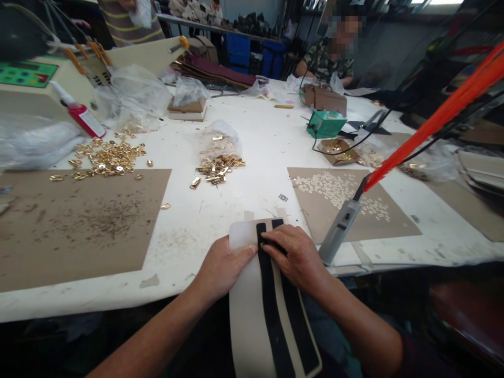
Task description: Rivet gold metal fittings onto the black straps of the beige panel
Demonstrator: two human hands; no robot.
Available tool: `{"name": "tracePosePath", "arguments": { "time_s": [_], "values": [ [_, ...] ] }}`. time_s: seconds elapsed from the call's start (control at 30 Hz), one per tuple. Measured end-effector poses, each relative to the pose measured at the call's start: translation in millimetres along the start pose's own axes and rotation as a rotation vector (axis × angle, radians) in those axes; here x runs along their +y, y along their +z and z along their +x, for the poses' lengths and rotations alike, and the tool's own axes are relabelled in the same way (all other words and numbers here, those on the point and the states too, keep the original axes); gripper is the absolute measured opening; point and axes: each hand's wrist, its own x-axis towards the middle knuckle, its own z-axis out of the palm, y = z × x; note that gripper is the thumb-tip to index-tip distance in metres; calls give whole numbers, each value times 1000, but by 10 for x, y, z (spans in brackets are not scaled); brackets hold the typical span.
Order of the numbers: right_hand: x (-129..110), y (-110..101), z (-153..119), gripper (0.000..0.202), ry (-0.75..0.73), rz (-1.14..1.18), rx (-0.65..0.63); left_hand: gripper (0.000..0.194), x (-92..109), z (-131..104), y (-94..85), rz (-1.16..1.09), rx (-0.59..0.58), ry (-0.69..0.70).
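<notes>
A long pale panel with two black strips [271, 310] along it extends from the table's front edge down toward my lap. Its left edge is gripped by my left hand [222, 265], thumb on top beside the nearer black strip. My right hand [295, 252] bends over the right side of the panel, fingers pinched together at the upper end of that same strip. A tiny light spot shows at those fingertips; what it is, I cannot make out. Just right of my right hand, a grey electric screwdriver [340, 231] hangs from an orange coiled cord [437, 118].
Gold clasps [110, 157] and gold plates [218, 169] lie piled on the white table [252, 131]. Small rings [334, 189] cover a brown board at right. A red bottle [87, 119], a green box [327, 124] and a machine [35, 79] stand farther back. Across the table sits a person [331, 58].
</notes>
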Motion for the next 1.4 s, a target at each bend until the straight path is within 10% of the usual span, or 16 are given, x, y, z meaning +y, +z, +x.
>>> {"name": "tracePosePath", "arguments": {
  "time_s": [0.63,0.87,1.1,1.4],
  "values": [
    [1,-159,-56,7,-157,24,47,42,107,-134,115,-308,9,-135],
    [-61,-225,-20,8,18,256,-103,45,93,-136,75,-284,5,-135],
    [-87,-188,-94,5,257,442,70,51,54,-53,-89,-129,18,-144],
    [-46,14,-187,5,-76,211,34,43,56,63,-58,-66,-25,-125]
  ]
}}
